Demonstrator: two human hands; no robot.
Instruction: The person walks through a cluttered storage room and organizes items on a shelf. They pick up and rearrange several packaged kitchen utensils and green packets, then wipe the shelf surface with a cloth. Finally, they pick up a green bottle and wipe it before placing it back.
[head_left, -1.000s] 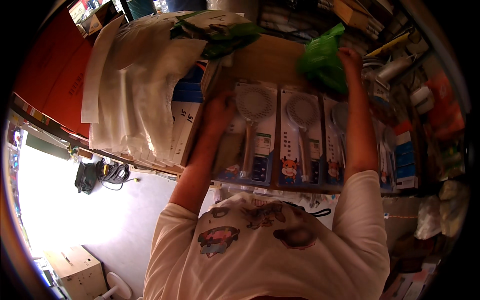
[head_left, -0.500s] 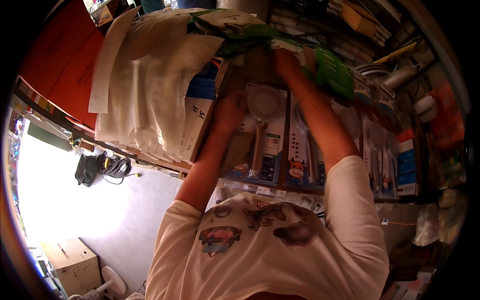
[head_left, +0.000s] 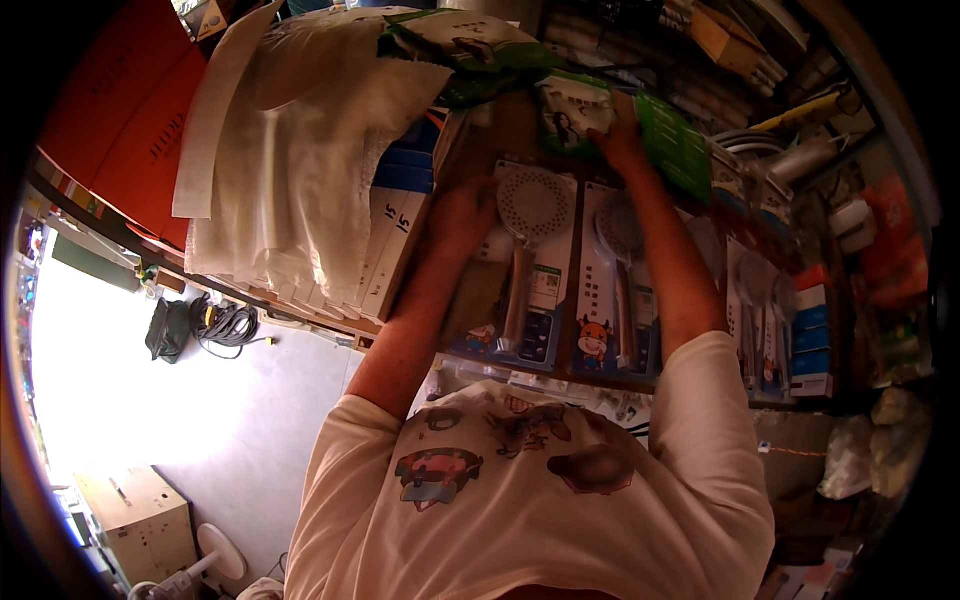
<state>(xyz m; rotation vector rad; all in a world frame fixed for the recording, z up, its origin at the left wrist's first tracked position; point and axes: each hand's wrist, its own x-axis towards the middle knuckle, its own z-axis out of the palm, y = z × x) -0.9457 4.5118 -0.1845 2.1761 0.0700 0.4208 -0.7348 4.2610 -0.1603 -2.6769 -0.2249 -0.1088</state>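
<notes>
A packaged shower head (head_left: 536, 205) lies nearly in front of me, its round face away and its handle towards me. My left hand (head_left: 465, 215) is at the left edge of its pack; shadow hides how the fingers lie. Right of it is a second packaged shower head (head_left: 620, 228), partly behind my right forearm. Farther off, my right hand (head_left: 622, 140) reaches between a green-and-white packet (head_left: 575, 110) and a plain green packet (head_left: 672, 148). Its fingers look apart, one touching the green-and-white packet's edge.
White boxes (head_left: 385, 255) under a clear plastic sheet (head_left: 290, 170) stand at the left, beside large red boxes (head_left: 120, 110). More shower head packs (head_left: 755, 290) and blue-and-white boxes (head_left: 812, 350) are at the right. A coiled black cable (head_left: 225, 325) lies on the floor.
My right hand has drawn back and to the right from the green-and-white packet, which now shows more fully. My left hand has hardly moved.
</notes>
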